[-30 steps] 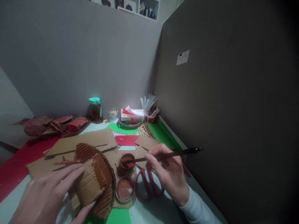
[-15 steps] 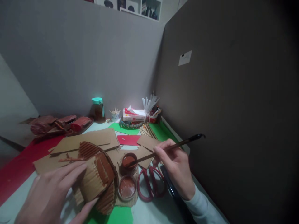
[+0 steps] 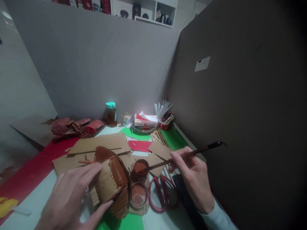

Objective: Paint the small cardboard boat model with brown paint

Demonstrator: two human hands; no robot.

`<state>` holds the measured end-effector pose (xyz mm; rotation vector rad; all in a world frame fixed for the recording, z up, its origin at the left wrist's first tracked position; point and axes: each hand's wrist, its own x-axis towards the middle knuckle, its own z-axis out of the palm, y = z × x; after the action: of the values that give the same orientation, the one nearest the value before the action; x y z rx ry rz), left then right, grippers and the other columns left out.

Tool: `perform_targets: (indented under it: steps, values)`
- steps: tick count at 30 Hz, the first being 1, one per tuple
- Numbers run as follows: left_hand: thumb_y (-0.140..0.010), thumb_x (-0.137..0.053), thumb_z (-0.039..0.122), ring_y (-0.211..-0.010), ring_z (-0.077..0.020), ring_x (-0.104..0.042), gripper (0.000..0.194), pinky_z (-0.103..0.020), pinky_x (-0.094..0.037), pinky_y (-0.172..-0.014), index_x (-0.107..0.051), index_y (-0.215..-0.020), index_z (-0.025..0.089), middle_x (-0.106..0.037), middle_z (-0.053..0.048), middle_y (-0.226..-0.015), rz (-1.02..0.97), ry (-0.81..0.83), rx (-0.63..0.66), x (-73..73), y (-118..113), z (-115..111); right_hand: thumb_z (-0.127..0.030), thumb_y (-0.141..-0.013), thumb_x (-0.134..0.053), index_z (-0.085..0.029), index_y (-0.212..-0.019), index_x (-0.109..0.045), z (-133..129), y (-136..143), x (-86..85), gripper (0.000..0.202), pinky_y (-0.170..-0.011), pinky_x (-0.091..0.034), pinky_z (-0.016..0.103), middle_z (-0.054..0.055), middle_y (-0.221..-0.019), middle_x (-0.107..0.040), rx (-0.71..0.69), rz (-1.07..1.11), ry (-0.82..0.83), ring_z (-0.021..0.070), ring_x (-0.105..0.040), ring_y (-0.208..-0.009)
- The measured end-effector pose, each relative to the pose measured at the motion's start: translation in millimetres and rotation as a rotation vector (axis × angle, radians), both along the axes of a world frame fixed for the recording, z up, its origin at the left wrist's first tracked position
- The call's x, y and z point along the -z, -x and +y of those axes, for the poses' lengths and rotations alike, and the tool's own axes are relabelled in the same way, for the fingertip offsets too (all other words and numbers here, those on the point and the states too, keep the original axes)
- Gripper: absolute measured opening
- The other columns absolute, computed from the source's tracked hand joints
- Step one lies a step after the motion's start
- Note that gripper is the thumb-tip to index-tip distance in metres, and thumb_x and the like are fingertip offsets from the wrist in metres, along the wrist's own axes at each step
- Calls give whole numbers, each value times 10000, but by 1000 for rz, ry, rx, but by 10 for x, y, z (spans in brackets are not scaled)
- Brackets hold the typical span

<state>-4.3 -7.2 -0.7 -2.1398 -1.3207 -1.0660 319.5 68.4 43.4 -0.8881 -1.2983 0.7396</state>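
My left hand (image 3: 72, 198) grips a cardboard model (image 3: 105, 183) by its left side. The model has a curved corrugated base, partly coated in reddish brown, and a brown-painted patch on its raised part. Between the fingers of my right hand (image 3: 194, 174) is a thin dark paintbrush (image 3: 187, 155), held slanted, its tip in or over an open pot of brown paint (image 3: 139, 167). A second round pot (image 3: 139, 195) with brown paint stands just in front of that one. Dark red-handled scissors (image 3: 163, 196) lie beside the pots, left of my right wrist.
Cardboard sheets (image 3: 100, 143) lie behind the model. Farther back stand a teal-lidded jug (image 3: 110, 115), a cup of toothpicks (image 3: 126, 119) and a tissue box (image 3: 145, 120) in a basket. Red-painted cardboard pieces (image 3: 79, 126) sit at back left, a yellow tool (image 3: 8, 206) at front left. A dark partition (image 3: 240, 111) rises at right.
The view has shifted, so everything appears farther right, and the yellow tool has come into sight. Both hands keep their holds; the brush tip remains at the rear paint pot.
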Motion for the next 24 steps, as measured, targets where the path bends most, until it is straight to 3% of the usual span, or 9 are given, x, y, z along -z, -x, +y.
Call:
perform_targets:
  steps: [6,9,13,17,24]
  values:
    - [-1081,-683,301,-1251,-389,-697,583,-560,-572,-1066,-518,-1635,222,-730,-177,-1412,-34,24,-30,16,-28,-17,-603,-948,-1010,-185,-791,-794,2,-78,-67,497,-593,-633,129,31,-611,-742,10,71,-12,131,-740,-520]
    - [-1076,-667,315,-1259,-402,-706,606,-594,-589,-1088,-493,-1654,266,-733,-166,-1424,-64,38,-35,28,-73,-31,-581,-933,-1032,-212,-800,-803,-38,-118,-107,454,-581,-641,140,8,-738,-768,27,172,-94,115,-739,-543]
    - [-1102,-596,280,-1281,-425,-682,560,-657,-558,-1088,-492,-1652,267,-711,-192,-1426,-121,60,-25,15,-163,-61,-502,-1015,-969,-226,-821,-780,-183,-38,-81,387,-562,-637,175,2,-875,-743,-48,238,-160,90,-690,-560]
    - [-1121,-605,298,-1252,-404,-686,521,-625,-560,-1070,-496,-1628,252,-701,-177,-1395,-106,38,-19,-26,-251,-87,-406,-1104,-883,-241,-924,-771,-300,54,7,269,-646,-652,189,-5,-972,-722,-148,299,-116,83,-712,-656]
    - [-1107,-629,290,-1255,-401,-685,502,-588,-541,-1062,-512,-1591,221,-693,-179,-1385,-92,18,36,-40,-291,-109,-294,-1178,-776,-250,-1026,-800,-245,-29,56,160,-744,-699,193,0,-1017,-771,-252,167,-247,91,-787,-704]
